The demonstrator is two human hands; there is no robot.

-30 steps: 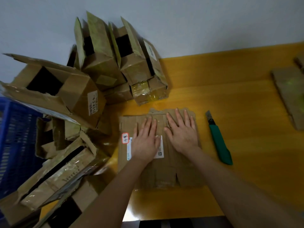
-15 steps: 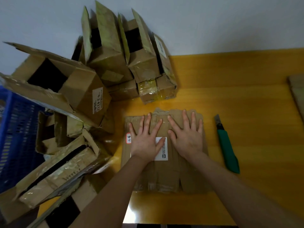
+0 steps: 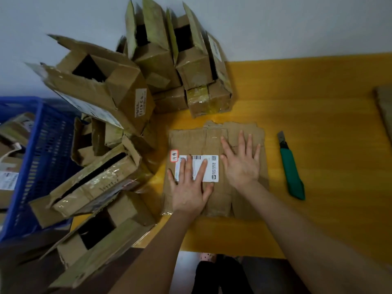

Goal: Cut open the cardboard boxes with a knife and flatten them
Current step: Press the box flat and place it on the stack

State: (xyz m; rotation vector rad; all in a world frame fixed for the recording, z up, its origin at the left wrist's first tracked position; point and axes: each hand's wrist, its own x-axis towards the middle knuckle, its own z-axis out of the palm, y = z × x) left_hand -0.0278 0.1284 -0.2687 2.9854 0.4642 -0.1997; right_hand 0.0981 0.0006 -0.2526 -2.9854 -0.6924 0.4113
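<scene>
- Two hands lie flat on one flattened box, near the middle of the yellow table and close to its near edge.
- Left hand: palm down on the near-left part of the cardboard, fingers straight and spread, gripping nothing, fingertips lying over a white shipping label.
- Right hand: palm down just right of that label, fingers straight and fanned toward the far edge, thumb angled toward the other hand, nothing held.
- Side by side, close together, not touching each other.
- Small red-edged sticker on the cardboard just left of the label, uncovered.
- Knife with a green handle, lying on the table just right of the flattened box and apart from it, blade end pointing away from the person, touched by neither hand.
- Not yet flattened: a cluster of boxes with flaps up against the wall, just beyond the flattened one.
- Left of those, a bigger open box, tipped over, with a white label on its side.
- Down the table's left side, a heap of open boxes, near the left hand.
- Blue plastic crate at far left, beyond the heap, with more boxes inside.
- Edge of another flat cardboard piece at the right border of the view, well apart from the knife.
</scene>
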